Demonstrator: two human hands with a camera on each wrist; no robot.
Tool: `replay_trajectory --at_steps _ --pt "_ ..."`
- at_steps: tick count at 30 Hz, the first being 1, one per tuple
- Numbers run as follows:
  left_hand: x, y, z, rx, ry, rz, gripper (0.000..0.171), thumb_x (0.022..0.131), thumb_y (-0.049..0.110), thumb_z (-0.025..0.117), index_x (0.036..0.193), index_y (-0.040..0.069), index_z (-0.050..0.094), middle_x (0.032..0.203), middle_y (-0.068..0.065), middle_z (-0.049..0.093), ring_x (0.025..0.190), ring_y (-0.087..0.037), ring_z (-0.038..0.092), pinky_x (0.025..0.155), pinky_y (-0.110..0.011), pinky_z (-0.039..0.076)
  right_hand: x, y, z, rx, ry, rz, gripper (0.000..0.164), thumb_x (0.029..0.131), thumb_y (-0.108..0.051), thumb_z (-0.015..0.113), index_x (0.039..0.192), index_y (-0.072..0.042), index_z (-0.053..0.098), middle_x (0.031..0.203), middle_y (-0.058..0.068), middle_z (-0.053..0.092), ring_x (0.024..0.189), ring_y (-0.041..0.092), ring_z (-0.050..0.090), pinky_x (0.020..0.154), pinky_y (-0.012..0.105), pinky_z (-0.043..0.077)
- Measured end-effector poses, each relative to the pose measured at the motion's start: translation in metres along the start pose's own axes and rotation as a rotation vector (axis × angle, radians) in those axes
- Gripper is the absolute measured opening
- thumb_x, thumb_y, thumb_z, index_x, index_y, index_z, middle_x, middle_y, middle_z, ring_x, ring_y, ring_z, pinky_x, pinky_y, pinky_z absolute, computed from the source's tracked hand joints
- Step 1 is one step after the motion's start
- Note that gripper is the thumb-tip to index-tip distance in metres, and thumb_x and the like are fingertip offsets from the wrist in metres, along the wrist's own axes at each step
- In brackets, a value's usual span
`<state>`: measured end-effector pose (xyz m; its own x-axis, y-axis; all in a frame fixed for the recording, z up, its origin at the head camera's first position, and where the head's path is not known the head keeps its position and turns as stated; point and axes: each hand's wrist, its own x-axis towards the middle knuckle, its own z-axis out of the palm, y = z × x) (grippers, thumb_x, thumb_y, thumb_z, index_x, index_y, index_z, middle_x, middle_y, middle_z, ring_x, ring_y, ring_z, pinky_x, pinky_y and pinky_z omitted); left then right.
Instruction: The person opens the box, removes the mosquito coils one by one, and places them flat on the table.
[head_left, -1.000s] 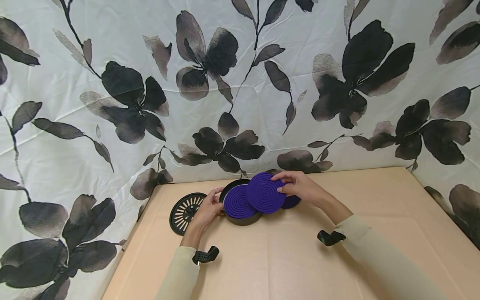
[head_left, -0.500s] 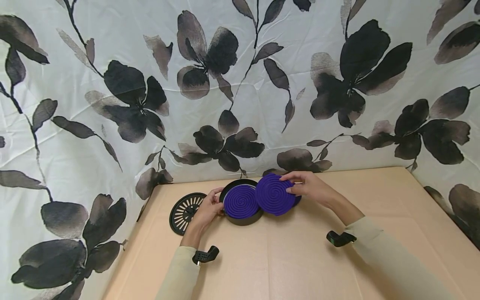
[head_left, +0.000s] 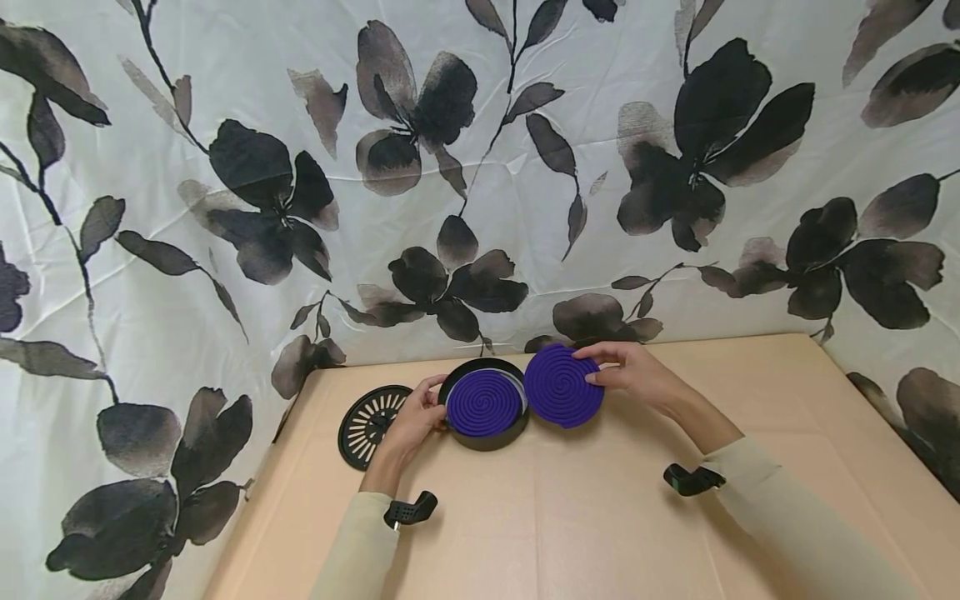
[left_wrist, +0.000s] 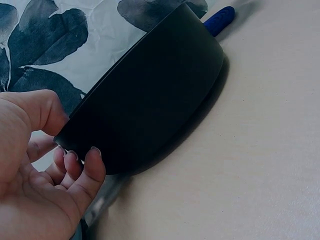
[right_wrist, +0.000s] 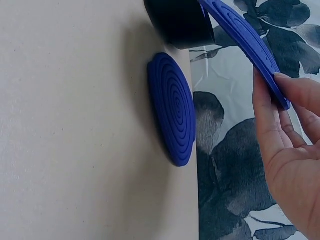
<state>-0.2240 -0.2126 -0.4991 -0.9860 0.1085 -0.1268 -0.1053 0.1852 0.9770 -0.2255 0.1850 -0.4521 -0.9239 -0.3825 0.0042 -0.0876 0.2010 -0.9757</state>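
Note:
My left hand grips the near-left side of a round black mosquito coil holder; in the left wrist view its thumb is at the rim and fingertips lie against the wall. Inside the holder sits a purple mosquito coil, a light lining showing past its edge. My right hand pinches a second purple coil by its right edge, raised and facing the head camera. Beneath it, a third coil lies flat on the table, hidden behind the held one in the head view.
A black slotted lid lies left of the holder, partly covered by my left hand. A floral cloth hangs right behind the pale table. Each wrist wears a black camera.
My right hand has carried the held coil rightward, off the holder, uncovering the coil inside it. The coil on the table has become hidden in the head view. My left hand stays in place.

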Motion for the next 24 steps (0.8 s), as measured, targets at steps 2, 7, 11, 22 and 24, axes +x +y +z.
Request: replay_trajectory --at_steps 2,7,11,22,24 --pt "0.001 0.000 0.001 0.002 0.006 0.000 0.063 0.086 -0.011 0.058 0.145 0.010 0.051 0.091 -0.003 0.043 0.074 -0.016 0.051 0.064 -0.029 0.052 0.001 0.001 -0.003 0.010 0.000 0.001 0.044 0.090 -0.006 0.072 0.133 -0.002 0.063 0.126 0.024 0.062 0.102 0.020 0.067 0.085 0.032 0.059" --pt "0.002 0.001 0.003 0.003 0.017 -0.004 0.063 0.086 -0.010 0.059 0.145 0.009 0.051 0.090 -0.003 0.044 0.073 -0.016 0.051 0.064 -0.029 0.052 0.004 0.004 -0.010 0.012 0.010 0.013 0.046 0.090 -0.007 0.073 0.134 -0.003 0.062 0.129 0.024 0.061 0.103 0.020 0.068 0.084 0.034 0.059" --pt "0.004 0.001 0.003 0.001 0.026 -0.009 0.064 0.086 -0.011 0.059 0.146 0.010 0.051 0.090 -0.003 0.043 0.073 -0.016 0.051 0.064 -0.029 0.052 0.007 0.005 -0.016 0.015 0.027 0.016 0.047 0.090 -0.008 0.073 0.136 -0.004 0.061 0.130 0.024 0.061 0.104 0.022 0.068 0.082 0.035 0.060" --pt "0.011 0.003 0.008 0.002 0.030 -0.016 0.064 0.087 -0.008 0.060 0.148 0.011 0.048 0.092 -0.003 0.045 0.077 -0.016 0.052 0.069 -0.032 0.053 0.017 0.007 -0.033 0.046 0.015 0.001 0.052 0.090 -0.007 0.073 0.139 -0.007 0.057 0.125 0.023 0.063 0.100 0.022 0.071 0.082 0.036 0.060" --pt "0.013 0.002 0.009 0.003 0.038 -0.014 0.064 0.087 -0.009 0.059 0.147 0.011 0.050 0.092 -0.003 0.045 0.076 -0.016 0.052 0.068 -0.032 0.053 0.020 0.008 -0.037 0.058 0.004 -0.004 0.053 0.090 -0.006 0.073 0.140 -0.006 0.056 0.124 0.023 0.063 0.099 0.021 0.071 0.082 0.036 0.060"
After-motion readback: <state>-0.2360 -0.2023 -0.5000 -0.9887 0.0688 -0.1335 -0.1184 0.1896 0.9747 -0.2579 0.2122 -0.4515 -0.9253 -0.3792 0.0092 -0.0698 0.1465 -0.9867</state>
